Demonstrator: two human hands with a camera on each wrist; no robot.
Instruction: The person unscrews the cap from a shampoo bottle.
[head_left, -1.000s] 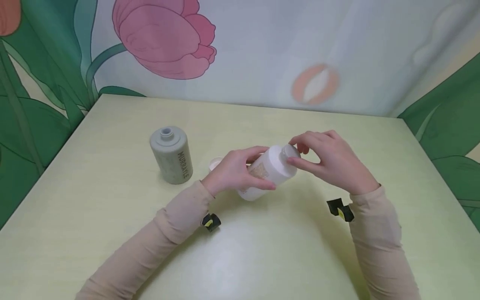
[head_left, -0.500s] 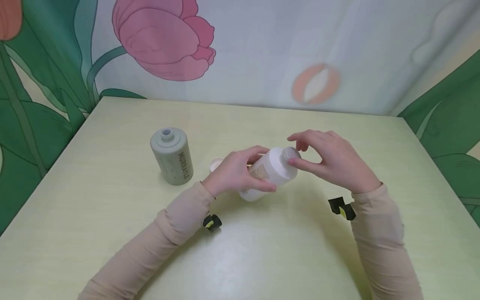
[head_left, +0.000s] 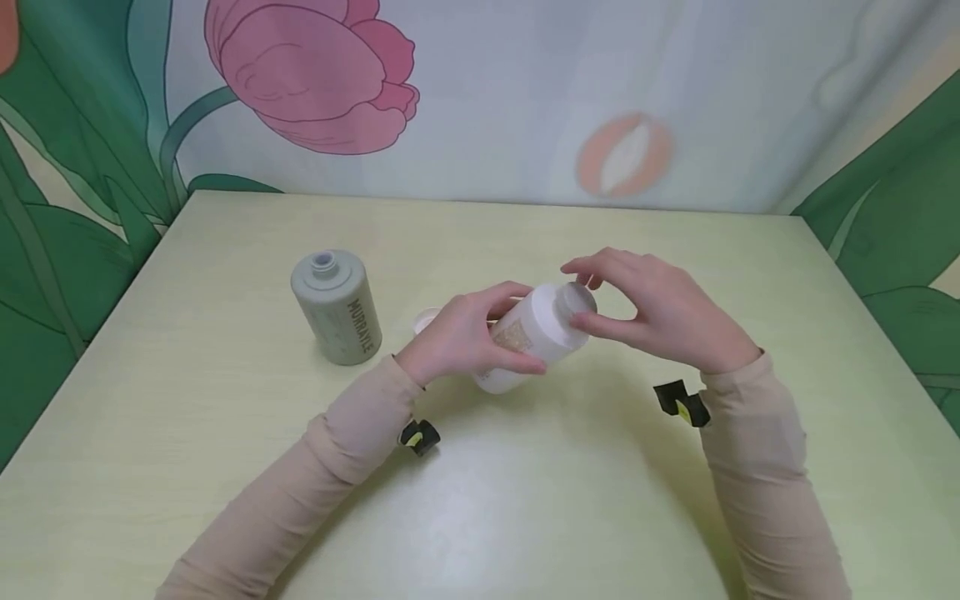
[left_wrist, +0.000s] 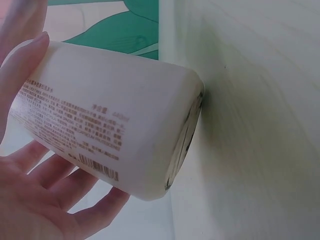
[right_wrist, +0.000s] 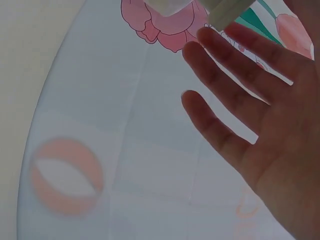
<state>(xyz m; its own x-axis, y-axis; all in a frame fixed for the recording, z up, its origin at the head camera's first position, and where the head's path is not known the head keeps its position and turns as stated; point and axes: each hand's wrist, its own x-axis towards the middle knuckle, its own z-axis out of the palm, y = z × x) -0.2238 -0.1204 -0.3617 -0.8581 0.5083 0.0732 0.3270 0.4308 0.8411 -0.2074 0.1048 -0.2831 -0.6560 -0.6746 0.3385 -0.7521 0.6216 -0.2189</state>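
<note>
My left hand grips a white plastic bottle round its body, thumb on the near side. The bottle leans with its top up to the right and its base low over the table; in the left wrist view, small print and a barcode show on the bottle's side. At its top is a round whitish cap. My right hand holds this cap, thumb on its near side and fingertips at its far side, index finger raised. In the right wrist view, fingertips meet the edge of the cap.
A grey-green bottle marked MURRAYLE stands upright on the left, its neck uncapped. Behind my left wrist lies a small round white object, mostly hidden. The pale table ends at a flower-printed curtain.
My right index finger has lifted off the cap, while the thumb stays on it. The left hand and bottle hold nearly the same place; the head view has shifted slightly.
</note>
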